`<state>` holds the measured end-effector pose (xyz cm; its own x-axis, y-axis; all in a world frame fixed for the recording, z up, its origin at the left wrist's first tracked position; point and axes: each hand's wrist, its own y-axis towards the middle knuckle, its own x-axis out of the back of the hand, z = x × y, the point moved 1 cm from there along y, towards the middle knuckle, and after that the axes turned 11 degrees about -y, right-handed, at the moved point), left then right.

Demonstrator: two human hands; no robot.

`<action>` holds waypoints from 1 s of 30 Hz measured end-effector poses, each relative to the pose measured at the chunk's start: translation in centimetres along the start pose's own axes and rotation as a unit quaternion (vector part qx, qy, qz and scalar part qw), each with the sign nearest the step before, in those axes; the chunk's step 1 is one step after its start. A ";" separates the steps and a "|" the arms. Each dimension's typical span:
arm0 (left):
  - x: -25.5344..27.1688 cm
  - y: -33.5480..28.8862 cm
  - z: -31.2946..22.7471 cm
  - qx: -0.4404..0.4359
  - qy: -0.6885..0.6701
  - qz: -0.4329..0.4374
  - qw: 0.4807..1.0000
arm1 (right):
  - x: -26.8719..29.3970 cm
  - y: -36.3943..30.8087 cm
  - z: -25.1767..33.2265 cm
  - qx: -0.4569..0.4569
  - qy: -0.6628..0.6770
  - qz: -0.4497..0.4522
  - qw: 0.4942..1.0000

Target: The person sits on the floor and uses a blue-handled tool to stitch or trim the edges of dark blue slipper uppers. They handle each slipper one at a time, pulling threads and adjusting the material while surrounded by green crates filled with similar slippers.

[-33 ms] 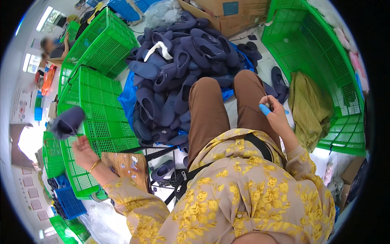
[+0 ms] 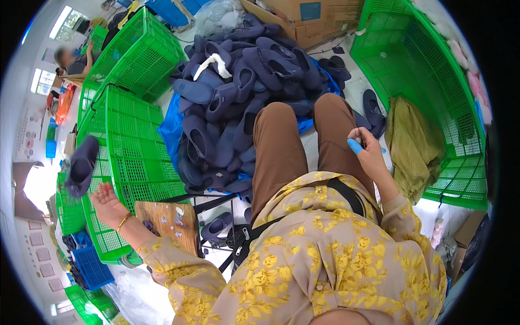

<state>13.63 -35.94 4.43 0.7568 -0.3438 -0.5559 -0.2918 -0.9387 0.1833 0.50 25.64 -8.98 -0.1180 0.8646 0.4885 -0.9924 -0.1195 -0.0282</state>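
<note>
Slipper (image 2: 81,165), dark blue, sits in the air just above the left hand (image 2: 105,201), whose palm is open and fingers spread, over the green crates (image 2: 135,141). Right hand (image 2: 368,151) rests by the knee, curled loosely around a blue-tipped thing (image 2: 355,145). Slipper pile (image 2: 238,97) fills the floor ahead, hemmed by crates on both sides.

left hand (image 2: 106,201) open palm-up, right hand (image 2: 369,153) curled
</note>
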 end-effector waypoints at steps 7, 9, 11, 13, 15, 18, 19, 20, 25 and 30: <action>-3.3 -10.0 11.7 0.066 0.154 0.070 0.983 | -1.7 1.8 -0.1 0.002 -0.062 -0.043 0.997; -3.5 -13.4 18.1 0.179 0.181 0.071 0.964 | -2.0 2.4 0.3 0.016 -0.141 -0.065 0.988; -2.5 -16.0 24.4 0.292 0.210 0.118 0.926 | -2.3 2.9 0.0 0.065 -0.216 -0.099 0.969; 0.3 -18.3 31.0 0.366 0.248 0.149 0.884 | -2.8 3.0 -0.5 0.090 -0.275 -0.121 0.950; 3.9 -20.0 36.3 0.432 0.312 0.176 0.828 | -2.8 3.2 -0.8 0.104 -0.318 -0.132 0.933; 6.8 -22.7 41.5 0.446 0.458 0.287 0.713 | -2.1 3.1 -1.0 0.039 -0.324 -0.124 0.937; 7.1 -23.3 42.6 0.367 0.513 0.362 0.686 | -1.9 3.2 -1.4 0.053 -0.343 -0.130 0.929; 7.4 -23.9 43.5 0.283 0.558 0.432 0.649 | -1.8 3.4 -1.5 0.048 -0.346 -0.126 0.929; 5.2 -25.5 46.9 0.175 0.587 0.557 0.561 | -1.2 3.8 -1.5 0.012 -0.338 -0.109 0.935; 3.4 -25.8 46.9 0.269 0.682 0.563 0.381 | -1.4 4.3 -1.5 0.028 -0.335 -0.105 0.936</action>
<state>-3.72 -11.76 -40.23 -0.5329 -0.5581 0.6361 -0.6814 -0.1628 -0.7136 -3.64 24.66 -11.11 0.1457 0.3739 0.9160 -0.9858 -0.0232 0.1663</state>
